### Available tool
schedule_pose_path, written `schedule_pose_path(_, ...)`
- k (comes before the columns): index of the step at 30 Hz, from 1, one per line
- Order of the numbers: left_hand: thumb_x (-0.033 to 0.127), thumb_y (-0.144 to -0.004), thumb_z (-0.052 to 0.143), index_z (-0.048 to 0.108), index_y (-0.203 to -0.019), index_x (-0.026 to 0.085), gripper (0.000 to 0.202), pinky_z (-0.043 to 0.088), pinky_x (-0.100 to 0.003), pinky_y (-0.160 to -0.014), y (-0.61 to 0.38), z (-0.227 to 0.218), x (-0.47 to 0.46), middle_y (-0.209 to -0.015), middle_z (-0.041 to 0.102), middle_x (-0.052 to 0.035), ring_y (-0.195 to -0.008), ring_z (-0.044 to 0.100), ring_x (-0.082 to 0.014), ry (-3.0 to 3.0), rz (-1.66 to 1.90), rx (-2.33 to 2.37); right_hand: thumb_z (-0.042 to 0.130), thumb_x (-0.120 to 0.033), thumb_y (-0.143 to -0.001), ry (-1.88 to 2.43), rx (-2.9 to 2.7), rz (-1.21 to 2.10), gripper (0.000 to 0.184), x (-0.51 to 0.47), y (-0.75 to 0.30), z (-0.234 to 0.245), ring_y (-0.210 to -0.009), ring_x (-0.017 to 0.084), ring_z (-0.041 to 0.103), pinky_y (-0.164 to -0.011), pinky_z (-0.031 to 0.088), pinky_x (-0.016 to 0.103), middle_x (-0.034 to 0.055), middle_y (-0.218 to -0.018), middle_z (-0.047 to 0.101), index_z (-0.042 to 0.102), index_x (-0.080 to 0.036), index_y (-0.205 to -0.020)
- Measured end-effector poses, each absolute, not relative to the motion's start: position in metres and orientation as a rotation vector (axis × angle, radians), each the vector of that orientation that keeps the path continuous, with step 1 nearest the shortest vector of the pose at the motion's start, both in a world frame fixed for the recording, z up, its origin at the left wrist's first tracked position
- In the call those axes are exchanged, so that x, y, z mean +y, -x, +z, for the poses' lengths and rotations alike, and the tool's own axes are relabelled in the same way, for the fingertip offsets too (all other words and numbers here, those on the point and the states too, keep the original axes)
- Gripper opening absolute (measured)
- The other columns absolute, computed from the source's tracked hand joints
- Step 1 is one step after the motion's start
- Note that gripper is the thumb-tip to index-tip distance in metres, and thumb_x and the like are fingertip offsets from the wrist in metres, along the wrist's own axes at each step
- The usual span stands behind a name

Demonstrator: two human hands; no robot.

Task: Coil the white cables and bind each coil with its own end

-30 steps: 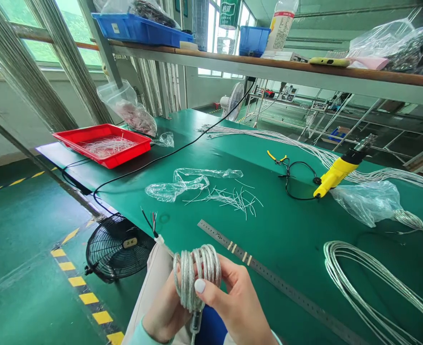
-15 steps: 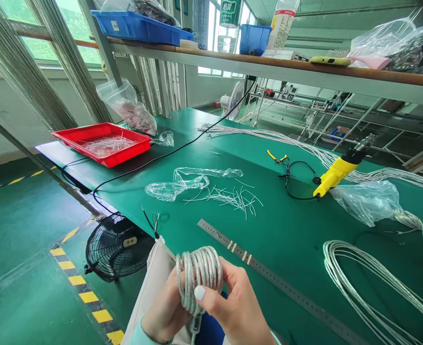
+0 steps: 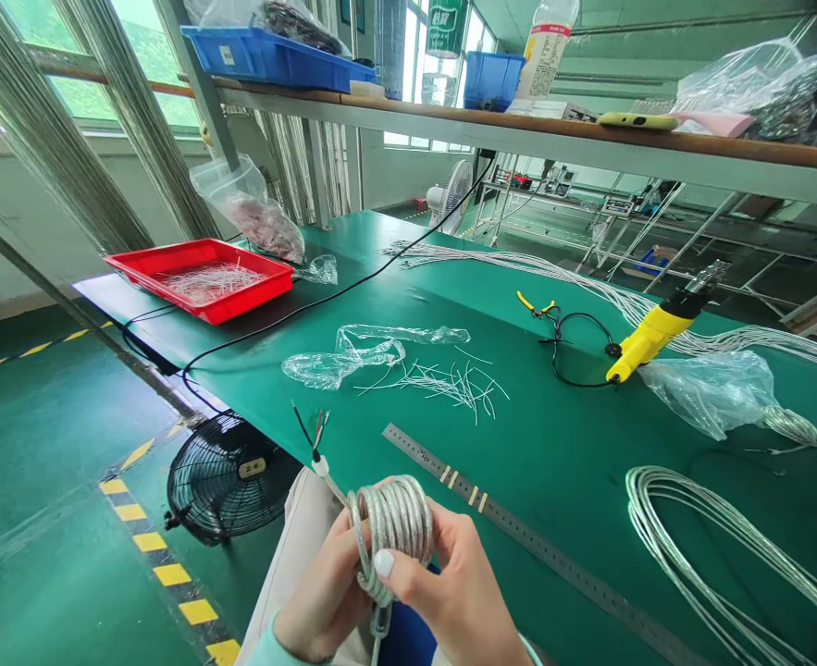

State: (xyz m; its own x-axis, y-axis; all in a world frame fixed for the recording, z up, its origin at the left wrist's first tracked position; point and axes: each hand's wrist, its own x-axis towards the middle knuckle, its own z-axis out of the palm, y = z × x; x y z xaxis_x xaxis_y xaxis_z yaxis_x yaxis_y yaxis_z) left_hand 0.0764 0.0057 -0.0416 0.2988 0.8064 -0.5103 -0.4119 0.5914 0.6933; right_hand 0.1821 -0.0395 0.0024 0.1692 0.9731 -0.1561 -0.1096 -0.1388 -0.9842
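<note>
Both my hands hold a coil of clear-sheathed braided cable (image 3: 392, 527) low in the view, over my lap. My left hand (image 3: 321, 592) grips the coil from the lower left. My right hand (image 3: 436, 583) pinches it from the right, its white-nailed thumb pressed on the loops. The cable's stripped end (image 3: 313, 433) sticks up to the upper left, showing thin black and coloured wires. A small metal fitting (image 3: 380, 622) hangs below the coil, partly hidden by my fingers.
A steel ruler (image 3: 512, 518) lies on the green workbench (image 3: 553, 444) right of my hands. Farther off are a yellow heat gun (image 3: 650, 340), yellow-handled pliers (image 3: 534, 304), loose wire bundles, plastic bags and a red tray (image 3: 200, 279). A floor fan (image 3: 231, 476) stands at the left.
The coil has turned in my hands and sits slightly further right. Its stripped wire end has swung up and to the right.
</note>
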Motion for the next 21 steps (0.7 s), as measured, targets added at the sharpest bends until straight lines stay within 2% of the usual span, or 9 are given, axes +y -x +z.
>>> schedule_pose_path(4,0.043,-0.032,0.096,0.074,-0.079,0.022,0.056,0.056,-0.031,-0.072,-0.079,-0.036,0.004,-0.068,0.071,0.0024,-0.084,0.069,-0.0277,-0.428,0.858,1.010,0.075,-0.032,-0.059,1.285,-0.897,1.311,0.032,-0.039,-0.185,0.004,-0.077,0.019,0.055,-0.072,0.048,0.030,0.0037,-0.082,0.066,0.072,-0.016,-0.085)
schedule_pose_path(8,0.039,-0.039,0.094,0.074,-0.078,0.020,0.048,0.056,-0.033,-0.075,-0.082,-0.025,0.004,-0.070,0.071,0.0009,-0.086,0.070,-0.0300,-0.467,0.817,0.965,0.077,-0.030,-0.057,1.281,-0.867,1.338,0.031,-0.038,-0.186,0.001,-0.072,0.017,0.055,-0.067,0.048,0.028,0.0025,-0.079,0.065,0.073,-0.015,-0.084)
schedule_pose_path(13,0.024,-0.042,0.090,0.070,-0.078,0.019,0.041,0.056,-0.038,-0.078,-0.083,-0.019,0.007,-0.070,0.071,-0.0011,-0.085,0.070,-0.0304,-0.482,0.760,0.949,0.075,-0.031,-0.058,1.198,-0.814,1.350,0.029,-0.038,-0.183,-0.015,-0.066,0.013,0.050,-0.062,0.044,0.025,-0.0005,-0.072,0.061,0.071,-0.014,-0.082)
schedule_pose_path(18,0.023,-0.046,0.088,0.069,-0.077,0.020,0.037,0.056,-0.034,-0.074,-0.085,-0.024,0.008,-0.070,0.070,0.0001,-0.081,0.070,-0.0271,-0.517,0.805,0.958,0.078,-0.035,-0.064,1.140,-0.753,1.396,0.033,-0.038,-0.182,-0.017,-0.071,0.014,0.053,-0.068,0.045,0.026,0.0015,-0.078,0.064,0.071,-0.013,-0.089)
schedule_pose_path(21,0.029,-0.047,0.090,0.069,-0.076,0.019,0.037,0.056,-0.030,-0.066,-0.082,-0.031,0.009,-0.067,0.069,0.0004,-0.070,0.068,-0.0220,-0.506,0.822,0.940,0.078,-0.043,-0.073,1.057,-0.807,1.356,0.035,-0.038,-0.184,-0.018,-0.077,0.015,0.054,-0.072,0.046,0.025,0.0023,-0.083,0.063,0.071,-0.015,-0.092)
